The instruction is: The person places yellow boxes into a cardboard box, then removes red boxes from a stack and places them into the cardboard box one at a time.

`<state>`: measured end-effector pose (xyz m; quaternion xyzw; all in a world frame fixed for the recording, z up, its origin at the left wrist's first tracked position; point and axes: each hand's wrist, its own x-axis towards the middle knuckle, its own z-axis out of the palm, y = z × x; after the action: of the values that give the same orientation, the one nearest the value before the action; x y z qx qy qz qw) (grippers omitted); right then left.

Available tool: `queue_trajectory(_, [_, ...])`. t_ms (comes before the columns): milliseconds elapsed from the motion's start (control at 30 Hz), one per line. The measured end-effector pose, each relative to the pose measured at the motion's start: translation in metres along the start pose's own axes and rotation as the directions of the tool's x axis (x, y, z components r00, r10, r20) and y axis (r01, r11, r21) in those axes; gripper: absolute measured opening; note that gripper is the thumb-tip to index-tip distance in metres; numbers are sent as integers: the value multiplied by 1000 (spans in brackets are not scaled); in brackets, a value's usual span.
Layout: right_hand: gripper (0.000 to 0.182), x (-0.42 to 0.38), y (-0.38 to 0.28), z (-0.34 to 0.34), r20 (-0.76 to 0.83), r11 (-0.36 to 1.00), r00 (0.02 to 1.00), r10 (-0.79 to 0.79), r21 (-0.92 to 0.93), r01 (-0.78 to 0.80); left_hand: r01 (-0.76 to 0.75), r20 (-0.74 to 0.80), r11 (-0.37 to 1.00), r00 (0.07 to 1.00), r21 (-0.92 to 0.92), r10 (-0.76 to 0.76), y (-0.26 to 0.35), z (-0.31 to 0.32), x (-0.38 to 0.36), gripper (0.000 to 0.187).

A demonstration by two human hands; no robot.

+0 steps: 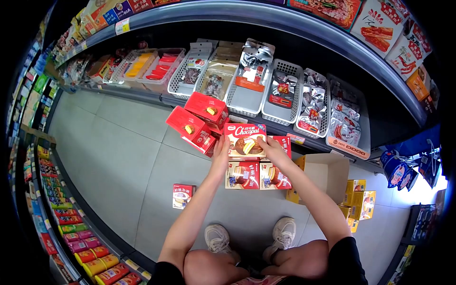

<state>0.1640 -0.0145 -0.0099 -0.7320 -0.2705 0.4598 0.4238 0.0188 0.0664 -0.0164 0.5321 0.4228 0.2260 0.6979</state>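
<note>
Between my two hands is a red and white Chocopai box (245,141) with a picture of chocolate-covered cakes. My left hand (220,153) grips its left side, and my right hand (274,149) grips its right side. Just left of it are stacked red boxes (207,110), partly behind my left hand. Below the held box, cream and red snack boxes (242,175) stand side by side, and another red and white box (283,143) is partly covered by my right hand. A single small box (183,196) lies on the floor left of my left forearm.
White plastic baskets (283,110) with packaged snacks line the lower shelf ahead. An open carton (327,173) stands right of my right arm, beside yellow boxes (363,205). Shelving with colourful canisters (101,265) runs along the left. My shoes (283,235) are on the tiled floor (128,156).
</note>
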Motion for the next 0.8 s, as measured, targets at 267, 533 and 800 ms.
queue_trajectory(267, [47, 9, 13, 7, 8, 995, 996, -93, 31, 93, 85, 39, 992, 996, -98, -82, -23, -6, 12, 60])
queue_trajectory(533, [48, 4, 14, 9, -47, 997, 996, -77, 6, 77, 59, 73, 995, 996, -84, -53, -25, -12, 13, 55])
queue_trajectory(800, [53, 0, 10, 7, -43, 999, 999, -21, 47, 23, 39, 11, 997, 999, 60, -39, -21, -9, 13, 55])
